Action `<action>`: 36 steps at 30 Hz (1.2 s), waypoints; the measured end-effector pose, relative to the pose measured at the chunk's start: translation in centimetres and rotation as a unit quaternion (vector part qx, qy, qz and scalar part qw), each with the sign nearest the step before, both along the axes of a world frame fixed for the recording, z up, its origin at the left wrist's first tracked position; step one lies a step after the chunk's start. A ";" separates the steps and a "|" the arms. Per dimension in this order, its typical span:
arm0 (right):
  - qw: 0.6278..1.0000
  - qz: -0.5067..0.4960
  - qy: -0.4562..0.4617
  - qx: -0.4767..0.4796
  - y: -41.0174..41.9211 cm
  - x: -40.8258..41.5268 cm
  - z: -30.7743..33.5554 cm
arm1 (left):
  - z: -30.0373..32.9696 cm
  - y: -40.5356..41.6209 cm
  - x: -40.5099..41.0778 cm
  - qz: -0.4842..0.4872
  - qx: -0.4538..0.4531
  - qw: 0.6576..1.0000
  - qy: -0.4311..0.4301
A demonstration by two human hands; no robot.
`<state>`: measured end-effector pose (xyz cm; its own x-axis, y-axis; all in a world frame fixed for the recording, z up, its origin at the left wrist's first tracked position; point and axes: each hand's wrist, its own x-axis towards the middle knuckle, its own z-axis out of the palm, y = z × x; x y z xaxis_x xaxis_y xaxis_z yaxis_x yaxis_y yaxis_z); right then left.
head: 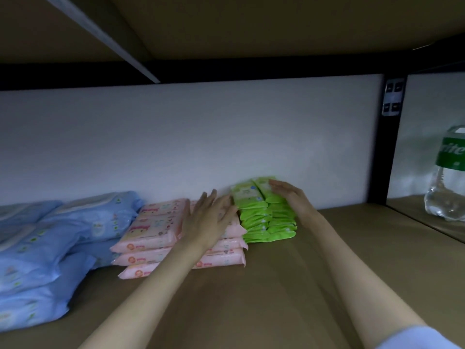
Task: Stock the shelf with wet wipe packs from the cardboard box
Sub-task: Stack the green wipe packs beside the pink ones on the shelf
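Two side-by-side stacks of small green wet wipe packs stand on the brown shelf board against the white back wall. My left hand reaches in with straight fingers and touches the left side of the green stacks, above the pink packs. My right hand lies with straight fingers on the top and right side of the green stacks. A stack of pink wet wipe packs sits just left of the green ones. The cardboard box is out of view.
Blue wipe packs are piled at the far left of the shelf. A black upright post divides the shelf; beyond it stands a clear plastic bottle with a green label. The upper shelf hangs low overhead.
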<state>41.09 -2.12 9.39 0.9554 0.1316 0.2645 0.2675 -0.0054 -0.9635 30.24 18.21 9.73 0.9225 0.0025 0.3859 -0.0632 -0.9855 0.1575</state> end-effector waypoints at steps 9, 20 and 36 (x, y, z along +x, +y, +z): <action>0.998 -0.034 -0.035 -0.047 0.0 0.1 -0.4 | -4.4 2.9 -1.8 -0.009 0.217 0.966 -0.141; 0.782 -0.189 -0.462 -0.373 6.2 -5.4 1.5 | -4.6 12.6 -7.4 0.043 0.160 0.977 -0.135; 0.716 -0.076 -0.483 -0.498 13.0 -8.6 -3.5 | -3.3 11.2 -4.6 0.009 0.174 0.981 -0.090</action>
